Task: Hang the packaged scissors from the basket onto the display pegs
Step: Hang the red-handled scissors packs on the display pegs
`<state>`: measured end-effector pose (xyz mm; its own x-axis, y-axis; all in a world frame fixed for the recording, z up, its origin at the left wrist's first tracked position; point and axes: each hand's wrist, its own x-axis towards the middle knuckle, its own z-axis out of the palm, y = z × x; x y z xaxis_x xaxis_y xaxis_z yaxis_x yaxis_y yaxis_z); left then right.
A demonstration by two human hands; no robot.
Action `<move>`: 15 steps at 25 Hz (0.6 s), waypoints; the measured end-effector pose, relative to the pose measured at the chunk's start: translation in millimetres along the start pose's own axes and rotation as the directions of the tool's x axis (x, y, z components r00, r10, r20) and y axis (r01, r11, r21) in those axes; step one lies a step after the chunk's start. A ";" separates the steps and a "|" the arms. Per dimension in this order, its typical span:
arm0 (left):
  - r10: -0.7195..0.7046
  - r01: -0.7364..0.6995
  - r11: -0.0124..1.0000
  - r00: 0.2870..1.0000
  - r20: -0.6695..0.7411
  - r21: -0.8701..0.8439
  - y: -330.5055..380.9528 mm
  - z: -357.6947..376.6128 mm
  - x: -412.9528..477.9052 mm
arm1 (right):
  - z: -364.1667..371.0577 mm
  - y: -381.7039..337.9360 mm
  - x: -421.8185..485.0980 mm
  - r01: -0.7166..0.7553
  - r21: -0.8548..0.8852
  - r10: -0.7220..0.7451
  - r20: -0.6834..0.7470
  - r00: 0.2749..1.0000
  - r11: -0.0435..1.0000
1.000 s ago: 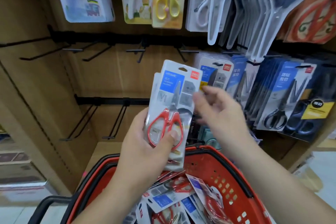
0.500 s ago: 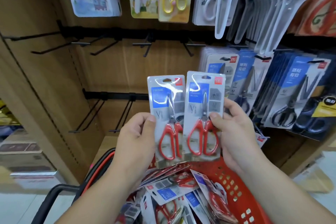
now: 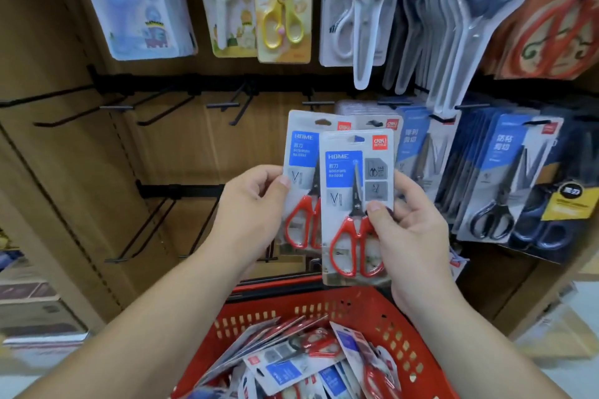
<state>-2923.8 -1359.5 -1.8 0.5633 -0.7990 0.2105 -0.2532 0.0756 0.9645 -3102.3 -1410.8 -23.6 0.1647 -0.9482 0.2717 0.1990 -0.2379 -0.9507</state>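
Fingers of the left hand [image 3: 249,214] pinch a blister-packed pair of red-handled scissors [image 3: 300,172] by its left edge. The right hand [image 3: 411,236] pinches an overlapping second pack [image 3: 353,204]. Both packs are above the red plastic basket [image 3: 324,309], over its far rim.

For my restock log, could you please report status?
Left hand grips rear pack; right hand grips front pack. Neither hung. Bare pegs left, path open.

**HOME and deli on the scissor packets**

Reads "HOME" in white on the blue label of the front packet [image 3: 353,204], with a red "deli" badge at its top right corner and a large "V" under the label. Same "HOME" and "deli" on the rear packet [image 3: 301,165] just left of it. Another "deli" badge on the hanging packet [image 3: 382,122] just behind it. Smaller print too blurred to read.
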 end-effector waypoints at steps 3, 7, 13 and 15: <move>-0.010 0.010 1.000 1.000 0.002 0.011 0.9 12.5 17.8 | -4.3 -3.2 6.7 -0.008 0.054 0.009 -0.021 1.000 0.999; 0.045 -0.045 0.999 0.996 -0.077 -0.005 -12.0 17.9 21.3 | -5.2 -7.2 11.2 -0.012 0.052 0.012 -0.003 1.000 0.999; 0.031 -0.028 0.999 0.996 -0.085 0.038 -15.4 17.4 33.3 | 0.9 -4.3 13.4 -0.007 0.060 0.006 0.015 1.000 0.998; -0.023 0.027 0.998 0.997 -0.069 0.060 -13.0 17.4 42.4 | 5.1 -2.8 16.3 0.019 0.047 -0.020 0.021 1.000 0.999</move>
<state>-2910.3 -1404.8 -8.2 0.6220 -0.7574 0.1985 -0.2841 0.0179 0.9586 -3095.3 -1424.5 -15.7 0.1810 -0.9387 0.2935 0.2471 -0.2455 -0.9374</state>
